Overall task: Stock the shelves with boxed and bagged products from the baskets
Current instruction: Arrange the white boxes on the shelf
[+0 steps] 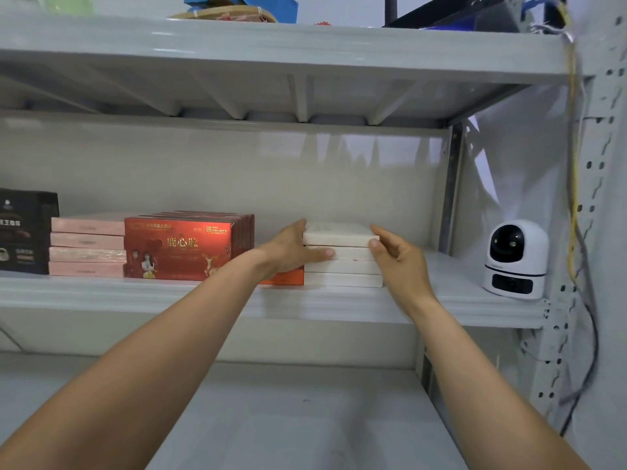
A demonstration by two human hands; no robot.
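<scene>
A stack of four flat white cardboard boxes (342,262) lay on the pale grey metal shelf (441,300), near its front edge and just right of the middle of the view. The left hand (291,247) lay at the stack's 9 o'clock side, fingers straight along the top box's left edge and the thumb stretched flat across the front of the second box, pressing rather than curling round it. The right hand (398,259) stood at the 3 o'clock side, thumb tip and forefinger at the top box's right front corner and the other fingers loosely curled; whether it pinched that corner or only touched it could not be told. The stack thus sat between the two hands. A thin orange box (288,278) lay under the left hand, touching the stack. Farther toward 9 o'clock stood upright red printed boxes (179,247), then stacked pink boxes (88,245). At 3 o'clock, well apart, stood a white domed security camera (515,259).
</scene>
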